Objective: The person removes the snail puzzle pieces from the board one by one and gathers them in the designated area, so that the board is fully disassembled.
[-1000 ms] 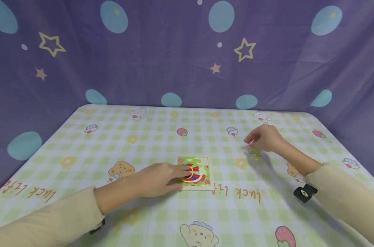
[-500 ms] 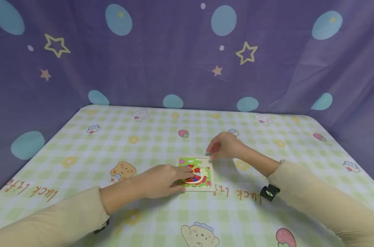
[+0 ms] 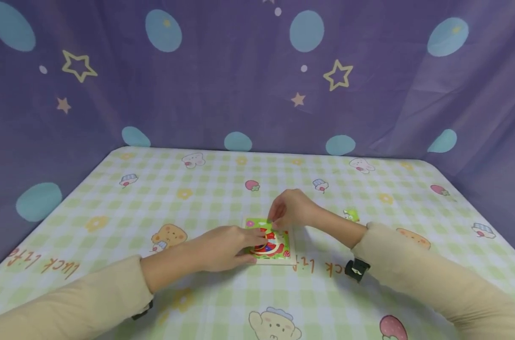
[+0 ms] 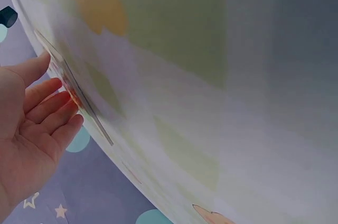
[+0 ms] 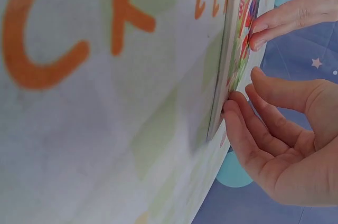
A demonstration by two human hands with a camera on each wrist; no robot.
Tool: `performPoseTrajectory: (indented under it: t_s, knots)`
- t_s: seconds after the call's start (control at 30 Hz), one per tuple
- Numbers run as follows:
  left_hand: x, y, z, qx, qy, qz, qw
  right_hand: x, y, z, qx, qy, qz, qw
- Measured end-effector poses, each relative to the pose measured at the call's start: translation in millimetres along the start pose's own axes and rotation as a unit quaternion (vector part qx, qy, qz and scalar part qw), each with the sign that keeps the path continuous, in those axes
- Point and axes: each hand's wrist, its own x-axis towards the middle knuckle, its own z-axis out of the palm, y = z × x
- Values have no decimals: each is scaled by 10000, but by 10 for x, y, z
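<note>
A square wooden jigsaw puzzle (image 3: 278,252) with a red and green picture lies flat near the table's middle. From the left, my left hand (image 3: 223,248) reaches over it, fingertips on the picture and thumb by the near edge. My right hand (image 3: 293,208) is at the puzzle's far right corner, covering it. In the right wrist view, the fingertips of the right hand (image 5: 285,139) touch the corner, and the thumb stands apart from them. Whether a piece lies under those fingertips is hidden. A loose green puzzle piece (image 3: 350,215) lies farther right, beyond the right forearm.
A checked tablecloth (image 3: 215,189) with cartoon prints covers the table. Behind its far edge hangs a purple curtain (image 3: 240,80) with stars and blue ovals. A dark camera (image 3: 357,269) is strapped at the right wrist.
My right hand has moved left from beside the loose green piece to the puzzle's far right corner, which showed a bare cream slot before. My left hand has stayed on the puzzle.
</note>
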Motion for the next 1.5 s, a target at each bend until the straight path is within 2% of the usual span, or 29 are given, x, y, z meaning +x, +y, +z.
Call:
performPoseTrajectory:
  t_s: [0.3,0.5,0.6,0.8,0.87,1.27,1.5]
  knots:
    - [21,-40,51,-288,-62,-64,9995,-21,7,66,-67,32,80,9999]
    - [49,-65,33,-351,-45,35,9994,-23,4,67,-101,87,269,9995]
    - [54,-63,25,-214,-27,51,9998,-17,7,76,-71,100,318,9994]
    - [38,-57,65,378,216,293,9986,6,8,95,-43,94,398,9992]
    - [32,-56,76,423,261,313,9983,13,5,94,-59,82,457,9989]
    - [55,-91,44,-261,146,198,9994,35,14,81,-40,133,505,9986]
    - [63,-120,53,-350,142,264,9989,50,49,88,105,228,691,9973]
